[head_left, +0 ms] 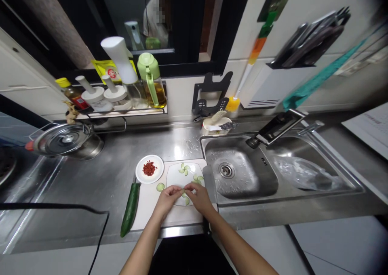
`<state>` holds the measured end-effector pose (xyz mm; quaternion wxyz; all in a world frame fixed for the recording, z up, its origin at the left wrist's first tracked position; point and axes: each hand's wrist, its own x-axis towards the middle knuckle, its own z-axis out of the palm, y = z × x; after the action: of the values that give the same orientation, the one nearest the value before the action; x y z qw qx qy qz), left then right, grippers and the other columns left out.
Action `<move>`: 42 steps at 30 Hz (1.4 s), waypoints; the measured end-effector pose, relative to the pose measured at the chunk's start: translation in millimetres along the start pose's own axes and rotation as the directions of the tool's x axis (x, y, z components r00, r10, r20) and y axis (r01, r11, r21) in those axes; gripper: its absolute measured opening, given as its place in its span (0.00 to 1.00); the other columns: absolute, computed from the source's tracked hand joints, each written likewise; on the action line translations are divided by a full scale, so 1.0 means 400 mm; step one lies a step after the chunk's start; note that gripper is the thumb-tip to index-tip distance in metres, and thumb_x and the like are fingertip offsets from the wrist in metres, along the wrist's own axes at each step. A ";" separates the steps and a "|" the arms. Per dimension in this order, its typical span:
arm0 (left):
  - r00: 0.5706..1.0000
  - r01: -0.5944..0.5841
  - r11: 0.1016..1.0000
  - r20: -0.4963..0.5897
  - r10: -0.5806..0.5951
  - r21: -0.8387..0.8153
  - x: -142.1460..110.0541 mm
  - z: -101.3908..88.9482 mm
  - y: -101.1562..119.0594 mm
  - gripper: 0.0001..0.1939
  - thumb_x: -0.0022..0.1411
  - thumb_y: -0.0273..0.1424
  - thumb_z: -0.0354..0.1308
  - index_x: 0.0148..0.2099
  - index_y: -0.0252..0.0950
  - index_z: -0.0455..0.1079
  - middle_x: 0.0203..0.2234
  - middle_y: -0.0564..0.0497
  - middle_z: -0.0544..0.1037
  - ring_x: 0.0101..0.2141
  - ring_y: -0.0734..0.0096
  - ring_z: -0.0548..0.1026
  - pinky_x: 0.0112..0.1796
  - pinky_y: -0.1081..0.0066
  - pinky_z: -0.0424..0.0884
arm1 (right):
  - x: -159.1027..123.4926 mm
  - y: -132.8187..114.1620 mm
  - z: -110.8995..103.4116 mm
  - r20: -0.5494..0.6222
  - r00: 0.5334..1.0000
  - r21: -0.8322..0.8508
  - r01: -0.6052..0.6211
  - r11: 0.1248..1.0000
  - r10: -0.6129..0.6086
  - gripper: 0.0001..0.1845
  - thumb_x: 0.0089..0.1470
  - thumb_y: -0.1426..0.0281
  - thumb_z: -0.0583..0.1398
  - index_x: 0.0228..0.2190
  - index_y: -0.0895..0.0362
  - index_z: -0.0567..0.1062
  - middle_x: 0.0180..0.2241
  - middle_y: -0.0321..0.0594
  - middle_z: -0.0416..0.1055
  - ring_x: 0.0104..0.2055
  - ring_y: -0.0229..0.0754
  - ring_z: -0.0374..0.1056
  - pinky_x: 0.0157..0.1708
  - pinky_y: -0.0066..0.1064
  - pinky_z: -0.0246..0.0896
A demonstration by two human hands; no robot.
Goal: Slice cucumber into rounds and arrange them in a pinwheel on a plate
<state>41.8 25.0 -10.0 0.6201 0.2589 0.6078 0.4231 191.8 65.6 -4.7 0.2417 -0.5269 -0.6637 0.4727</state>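
My left hand and my right hand meet over the near edge of a square white plate, fingers pinched together on a thin cucumber slice. Other curled cucumber slices lie on the plate. The plate rests on a white cutting board. One loose cucumber slice lies on the board left of the plate. A whole dark green cucumber lies along the board's left edge. A small round white dish of red chilli pieces stands just behind the board.
A steel sink lies right of the board, with a clear plastic bag in its right basin. A lidded pot stands at left, bottles and shakers on a rack behind. A black cable crosses the counter at left.
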 end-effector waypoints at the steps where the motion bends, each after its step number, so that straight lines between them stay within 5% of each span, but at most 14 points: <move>1: 0.998 0.060 0.996 -0.004 -0.060 -0.060 -0.001 0.002 0.002 0.23 0.43 0.46 0.65 0.33 0.31 0.72 0.21 0.55 0.71 0.20 0.83 0.62 0.22 0.79 0.54 | 0.001 -0.001 -0.008 0.002 1.000 0.013 0.012 1.000 -0.012 0.06 0.48 0.69 0.58 0.27 0.55 0.75 0.28 0.36 0.72 0.34 0.39 0.65 0.36 0.30 0.58; 7: 0.921 0.390 0.872 0.107 -0.376 -0.296 -0.002 0.010 0.008 0.24 0.53 0.48 0.58 0.40 0.31 0.70 0.23 0.50 0.74 0.19 0.83 0.67 0.20 0.82 0.58 | -0.001 -0.016 -0.045 0.133 0.990 0.113 0.042 0.993 -0.057 0.05 0.47 0.70 0.59 0.27 0.55 0.76 0.27 0.35 0.73 0.33 0.38 0.66 0.34 0.28 0.58; 13: 0.941 0.337 0.866 0.109 -0.320 -0.369 0.006 0.008 -0.008 0.17 0.45 0.31 0.68 0.37 0.31 0.70 0.20 0.54 0.72 0.18 0.86 0.66 0.21 0.83 0.60 | 0.009 -0.004 -0.061 0.229 0.973 0.099 0.013 0.995 -0.036 0.06 0.47 0.69 0.59 0.27 0.56 0.76 0.28 0.35 0.73 0.32 0.37 0.66 0.33 0.27 0.58; 20: 0.990 0.084 0.995 -0.121 -0.077 0.052 0.013 -0.002 -0.045 0.14 0.44 0.34 0.64 0.33 0.31 0.72 0.15 0.58 0.69 0.17 0.82 0.64 0.22 0.78 0.57 | 0.040 0.025 -0.048 0.239 0.971 -0.298 0.060 0.953 0.014 0.05 0.47 0.75 0.57 0.29 0.57 0.72 0.25 0.32 0.69 0.28 0.33 0.63 0.29 0.23 0.53; 27: 0.973 0.099 0.843 -0.229 0.030 0.529 -0.008 0.016 -0.064 0.08 0.50 0.31 0.57 0.35 0.36 0.72 0.17 0.58 0.71 0.22 0.77 0.69 0.29 0.76 0.62 | 0.048 0.032 -0.029 0.289 0.957 -0.497 0.133 0.857 0.019 0.06 0.50 0.74 0.55 0.26 0.56 0.71 0.27 0.37 0.69 0.34 0.39 0.60 0.30 0.28 0.45; 42: 0.986 0.042 0.762 -0.151 0.074 0.647 -0.013 0.024 -0.053 0.04 0.52 0.29 0.55 0.29 0.36 0.71 0.19 0.57 0.71 0.23 0.77 0.68 0.28 0.78 0.60 | 0.046 0.033 -0.016 0.379 0.925 -0.623 0.253 0.740 0.003 0.10 0.57 0.72 0.51 0.29 0.55 0.72 0.33 0.39 0.72 0.40 0.41 0.60 0.33 0.30 0.46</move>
<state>56.2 11.6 -23.7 0.4356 0.4255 0.7642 0.2126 197.0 85.2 -16.8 -0.0529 -0.4368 -0.8543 0.2766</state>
